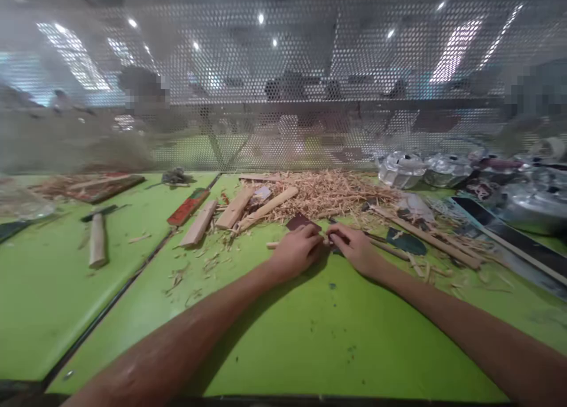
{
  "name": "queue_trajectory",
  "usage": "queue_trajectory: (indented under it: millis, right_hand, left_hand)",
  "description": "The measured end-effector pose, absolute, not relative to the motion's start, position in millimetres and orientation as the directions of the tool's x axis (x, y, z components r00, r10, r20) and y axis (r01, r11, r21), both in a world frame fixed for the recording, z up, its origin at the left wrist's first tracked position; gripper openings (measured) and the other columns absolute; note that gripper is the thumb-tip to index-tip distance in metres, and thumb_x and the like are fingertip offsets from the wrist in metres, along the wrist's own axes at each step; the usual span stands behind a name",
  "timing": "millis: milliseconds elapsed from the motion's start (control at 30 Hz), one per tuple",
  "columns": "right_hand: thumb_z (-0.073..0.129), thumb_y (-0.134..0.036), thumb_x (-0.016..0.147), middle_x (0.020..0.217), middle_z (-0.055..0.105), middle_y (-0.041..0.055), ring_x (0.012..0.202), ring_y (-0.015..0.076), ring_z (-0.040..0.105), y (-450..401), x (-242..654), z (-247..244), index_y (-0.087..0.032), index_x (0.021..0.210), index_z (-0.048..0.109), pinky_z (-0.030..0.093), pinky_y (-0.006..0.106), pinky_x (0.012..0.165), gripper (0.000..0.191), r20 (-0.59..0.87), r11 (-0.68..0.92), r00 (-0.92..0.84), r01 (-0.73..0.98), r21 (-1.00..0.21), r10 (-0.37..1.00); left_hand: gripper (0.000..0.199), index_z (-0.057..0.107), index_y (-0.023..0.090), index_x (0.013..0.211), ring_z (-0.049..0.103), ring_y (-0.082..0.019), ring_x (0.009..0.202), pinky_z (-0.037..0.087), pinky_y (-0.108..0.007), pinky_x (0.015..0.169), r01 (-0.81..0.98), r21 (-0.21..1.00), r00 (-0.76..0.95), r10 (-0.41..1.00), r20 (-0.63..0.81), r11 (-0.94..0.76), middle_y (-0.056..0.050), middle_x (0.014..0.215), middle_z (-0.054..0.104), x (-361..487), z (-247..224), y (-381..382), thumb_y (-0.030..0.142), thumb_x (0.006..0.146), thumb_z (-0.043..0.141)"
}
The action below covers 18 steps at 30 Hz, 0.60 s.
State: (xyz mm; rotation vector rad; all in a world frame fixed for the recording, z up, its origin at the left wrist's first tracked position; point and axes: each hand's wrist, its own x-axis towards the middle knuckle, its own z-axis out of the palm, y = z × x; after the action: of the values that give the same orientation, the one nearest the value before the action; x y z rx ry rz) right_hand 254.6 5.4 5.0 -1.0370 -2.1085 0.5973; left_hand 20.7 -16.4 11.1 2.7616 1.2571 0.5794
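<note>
Where both grips meet, thin stick [271, 245]

We can read no text; the red strip [188, 207] left of our left hand [296, 250] bears only blurred marks.

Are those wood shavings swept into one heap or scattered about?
Mostly heaped: the wood shavings pile up behind both hands, with loose bits strewn over the green table.

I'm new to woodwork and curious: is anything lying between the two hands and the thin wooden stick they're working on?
Nothing visible. The left hand and right hand already rest on the thin stick, meeting at its middle. The wood shavings lie behind them, not between.
</note>
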Motion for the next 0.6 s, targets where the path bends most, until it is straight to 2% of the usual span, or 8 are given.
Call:
queue_trajectory:
  millis: [167,233,300,367,467,600]
  right_hand:
    - [0.062,-0.028,0.106,0.096,0.084,0.0073,0.078,0.0234,0.072,4,252,2,-0.022,0.116,0.079,0.055,0.035,0.078,0.021,0.384,0.575,-0.440,0.483,-0.661,0.812]
    - [0.061,-0.026,0.106,0.099,0.085,0.0082,0.083,0.0246,0.074,4,250,1,-0.022,0.112,0.080,0.055,0.036,0.080,0.020,0.403,0.599,-0.456,0.469,-0.649,0.794]
    - [0.060,-0.025,0.106,0.099,0.084,0.0078,0.087,0.0257,0.076,4,249,0,-0.023,0.106,0.079,0.056,0.036,0.083,0.019,0.443,0.621,-0.444,0.441,-0.648,0.779]
    - [0.059,-0.026,0.106,0.094,0.083,0.0070,0.083,0.0258,0.074,4,248,-1,-0.024,0.104,0.077,0.056,0.037,0.081,0.019,0.451,0.610,-0.416,0.450,-0.652,0.789]
    - [0.058,-0.024,0.105,0.094,0.083,0.0058,0.079,0.0270,0.074,5,249,0,-0.027,0.111,0.079,0.058,0.039,0.079,0.021,0.379,0.579,-0.449,0.504,-0.640,0.809]
    - [0.054,-0.031,0.111,0.104,0.086,0.0060,0.087,0.0312,0.079,3,252,4,-0.037,0.119,0.080,0.064,0.046,0.085,0.028,0.357,0.590,-0.477,0.562,-0.579,0.804]
  left_hand:
    - [0.027,0.083,0.015,0.125,0.076,-0.029,0.113,0.066,-0.041,0.097,0.687,0.172,0.621,0.694,0.365,-0.706,-0.016,0.124,0.078,15,-1,-11,0.024,0.118,0.059]
    - [0.025,0.082,0.016,0.126,0.076,-0.028,0.113,0.067,-0.040,0.097,0.677,0.172,0.616,0.679,0.400,-0.716,-0.015,0.123,0.078,12,-6,-9,0.023,0.117,0.060]
    - [0.026,0.081,0.017,0.131,0.077,-0.025,0.105,0.066,-0.036,0.089,0.694,0.183,0.589,0.695,0.413,-0.696,-0.014,0.124,0.078,10,-10,-9,0.023,0.117,0.060]
    - [0.028,0.081,0.016,0.131,0.077,-0.024,0.102,0.067,-0.035,0.086,0.704,0.173,0.589,0.702,0.400,-0.689,-0.015,0.126,0.078,10,-11,-9,0.024,0.118,0.057]
    - [0.027,0.082,0.016,0.124,0.077,-0.025,0.103,0.068,-0.035,0.087,0.703,0.159,0.599,0.698,0.393,-0.693,-0.014,0.121,0.078,11,-11,-9,0.021,0.117,0.057]
    - [0.027,0.082,0.015,0.125,0.078,-0.025,0.101,0.069,-0.036,0.086,0.710,0.187,0.583,0.716,0.385,-0.679,-0.014,0.120,0.078,13,-8,-9,0.021,0.117,0.058]
